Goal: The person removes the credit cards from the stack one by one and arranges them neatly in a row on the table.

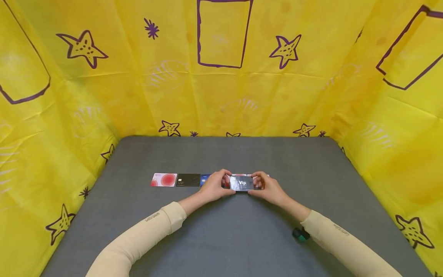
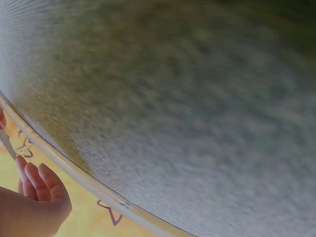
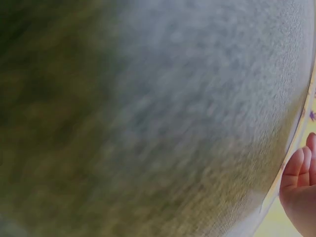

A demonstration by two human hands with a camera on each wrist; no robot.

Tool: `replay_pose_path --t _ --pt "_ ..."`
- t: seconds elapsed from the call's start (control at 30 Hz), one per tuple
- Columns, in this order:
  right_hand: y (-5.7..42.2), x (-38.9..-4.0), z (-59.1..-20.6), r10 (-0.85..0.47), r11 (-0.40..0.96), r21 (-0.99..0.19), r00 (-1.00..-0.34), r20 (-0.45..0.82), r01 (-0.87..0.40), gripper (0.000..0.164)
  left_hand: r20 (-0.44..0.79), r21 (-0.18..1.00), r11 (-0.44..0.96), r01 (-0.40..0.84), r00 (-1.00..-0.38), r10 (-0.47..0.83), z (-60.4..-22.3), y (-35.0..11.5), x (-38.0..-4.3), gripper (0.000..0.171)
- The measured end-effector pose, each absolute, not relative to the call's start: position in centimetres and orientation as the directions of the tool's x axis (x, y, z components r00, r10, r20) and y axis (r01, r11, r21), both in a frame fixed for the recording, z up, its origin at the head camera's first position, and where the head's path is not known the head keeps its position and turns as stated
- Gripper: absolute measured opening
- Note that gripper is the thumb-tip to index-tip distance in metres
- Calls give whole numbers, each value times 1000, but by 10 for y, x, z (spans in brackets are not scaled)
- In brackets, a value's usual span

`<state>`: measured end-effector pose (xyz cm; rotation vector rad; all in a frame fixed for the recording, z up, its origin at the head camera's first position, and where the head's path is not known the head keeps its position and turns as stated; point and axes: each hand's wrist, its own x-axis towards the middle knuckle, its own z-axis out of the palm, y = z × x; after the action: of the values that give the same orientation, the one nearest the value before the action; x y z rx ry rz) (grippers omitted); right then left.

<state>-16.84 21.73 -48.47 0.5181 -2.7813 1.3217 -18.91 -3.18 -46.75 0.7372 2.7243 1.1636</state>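
A dark grey card with "Vip" printed in white [image 1: 242, 183] is held by its two short sides, between my left hand [image 1: 215, 185] and my right hand [image 1: 270, 188]. Thumbs lie along the lower edge and fingers near the upper one. In the left wrist view, my left hand [image 2: 37, 200] shows at the lower left with a thin card edge by its fingertips. My right hand [image 3: 298, 185] appears at the right edge of the right wrist view with curled fingers; no card shows there.
Left of my hands, a white-pink card with red circles [image 1: 168, 179], a black VIP card [image 1: 188, 180] and a blue card [image 1: 204, 179] lie in a row on the grey table [image 1: 221, 231]. More cards behind my hands are mostly hidden. A yellow patterned curtain [image 1: 221, 100] surrounds the table.
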Motion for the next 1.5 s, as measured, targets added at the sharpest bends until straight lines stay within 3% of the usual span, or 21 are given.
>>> replay_pose_path --t 0.67,1.5 --pt "262 -174 -478 -298 562 -794 -952 65 -230 54 71 662 640 390 -883 464 -464 8 -195 56" --pt "321 -181 -482 -307 575 -793 -952 23 -204 51 83 475 757 449 -879 470 -471 73 -205 57"
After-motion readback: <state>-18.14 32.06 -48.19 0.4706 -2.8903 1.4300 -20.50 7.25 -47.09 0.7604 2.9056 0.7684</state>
